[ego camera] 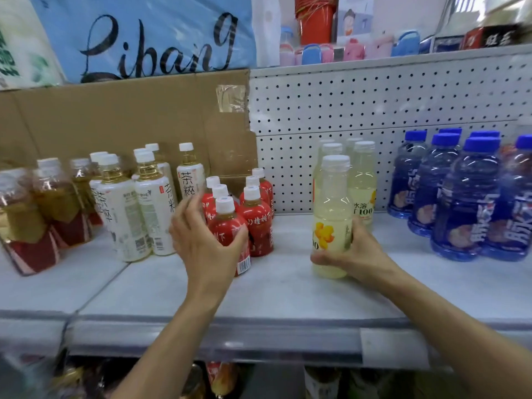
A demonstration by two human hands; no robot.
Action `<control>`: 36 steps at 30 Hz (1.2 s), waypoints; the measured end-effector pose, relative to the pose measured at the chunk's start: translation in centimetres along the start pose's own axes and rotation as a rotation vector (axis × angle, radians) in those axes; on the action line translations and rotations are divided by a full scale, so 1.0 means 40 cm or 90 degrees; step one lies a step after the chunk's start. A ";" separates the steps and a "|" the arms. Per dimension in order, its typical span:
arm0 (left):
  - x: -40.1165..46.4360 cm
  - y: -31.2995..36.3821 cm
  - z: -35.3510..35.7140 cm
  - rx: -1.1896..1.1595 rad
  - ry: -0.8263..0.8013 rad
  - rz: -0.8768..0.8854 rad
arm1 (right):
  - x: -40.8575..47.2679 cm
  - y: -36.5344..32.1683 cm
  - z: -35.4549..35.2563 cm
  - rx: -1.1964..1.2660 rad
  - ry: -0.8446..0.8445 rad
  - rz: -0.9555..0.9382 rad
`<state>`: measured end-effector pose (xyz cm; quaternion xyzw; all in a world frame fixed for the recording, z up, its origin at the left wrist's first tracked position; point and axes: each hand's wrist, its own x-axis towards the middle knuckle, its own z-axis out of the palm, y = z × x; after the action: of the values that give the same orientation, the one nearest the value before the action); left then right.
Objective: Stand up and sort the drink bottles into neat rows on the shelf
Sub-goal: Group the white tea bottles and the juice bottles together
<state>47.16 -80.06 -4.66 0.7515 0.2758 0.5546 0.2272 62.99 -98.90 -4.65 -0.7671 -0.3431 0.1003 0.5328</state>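
Shelf [178, 286] front strip bare, open room between red and yellow rows. Far left: shrink-wrapped amber bottles [43, 208], then white-label tea bottles [126, 208] upright against cardboard [115, 116]. Left hand [207, 240] curled round front red-label bottle [230, 228], upright, white cap, heading two short rows. Right hand [354, 251] grips pale yellow bottle [331, 217] low, base on shelf, front of its row. Blue bottles [460, 197] far right, near pegboard [374, 105].

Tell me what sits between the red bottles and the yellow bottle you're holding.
Nothing: the head view shows bare shelf between the red bottles and yellow bottle.
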 end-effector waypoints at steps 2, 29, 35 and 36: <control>-0.001 -0.002 -0.008 -0.071 -0.089 -0.108 | -0.006 0.005 -0.011 0.000 -0.080 0.009; -0.027 -0.017 0.004 -0.087 -0.243 -0.228 | 0.134 0.053 -0.054 0.064 0.082 0.007; -0.028 -0.011 -0.004 -0.102 -0.254 -0.233 | 0.145 0.079 -0.046 0.040 0.077 0.031; -0.026 -0.013 -0.003 -0.102 -0.255 -0.235 | 0.139 0.074 -0.038 0.013 0.126 0.034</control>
<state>46.71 -80.38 -5.69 0.7629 0.3131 0.3640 0.4330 69.16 -97.10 -5.45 -0.7768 -0.2673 0.0413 0.5688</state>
